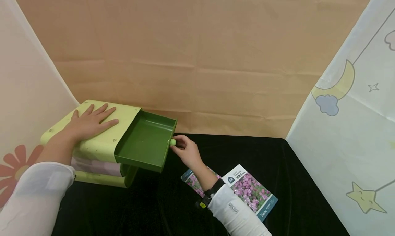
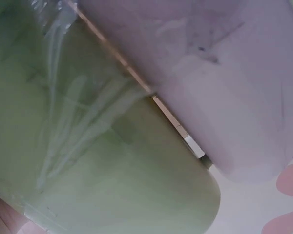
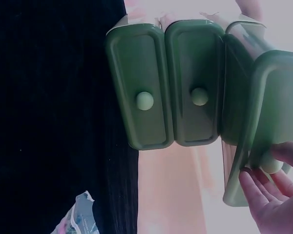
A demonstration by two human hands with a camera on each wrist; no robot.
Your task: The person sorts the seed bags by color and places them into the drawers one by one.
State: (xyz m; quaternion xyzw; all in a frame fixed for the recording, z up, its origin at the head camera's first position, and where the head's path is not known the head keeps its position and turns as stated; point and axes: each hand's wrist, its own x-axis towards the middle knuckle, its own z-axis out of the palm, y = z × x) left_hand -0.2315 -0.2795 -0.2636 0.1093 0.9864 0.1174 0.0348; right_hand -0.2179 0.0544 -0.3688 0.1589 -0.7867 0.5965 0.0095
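A pale yellow-green drawer cabinet (image 1: pixel 102 140) stands at the left of the black table. Its dark green top drawer (image 1: pixel 145 138) is pulled well out to the right, its bare floor showing. My left hand (image 1: pixel 87 124) lies flat on the cabinet's top with the fingers spread. Thumb and fingers of my right hand (image 1: pixel 188 152) pinch the drawer's round light green knob (image 1: pixel 172 142). In the right wrist view, two lower drawers (image 3: pixel 141 87) are closed, each with a round knob. The left wrist view shows the cabinet's side (image 2: pixel 136 185) close up, blurred, without the fingers.
Two flower seed packets (image 1: pixel 251 191) with pink blossoms lie on the black table (image 1: pixel 166 201), partly under the right forearm. Brown paper (image 1: pixel 197 58) covers the back wall. White printed sheets (image 1: pixel 355 133) hang at both sides, the left one right beside the cabinet.
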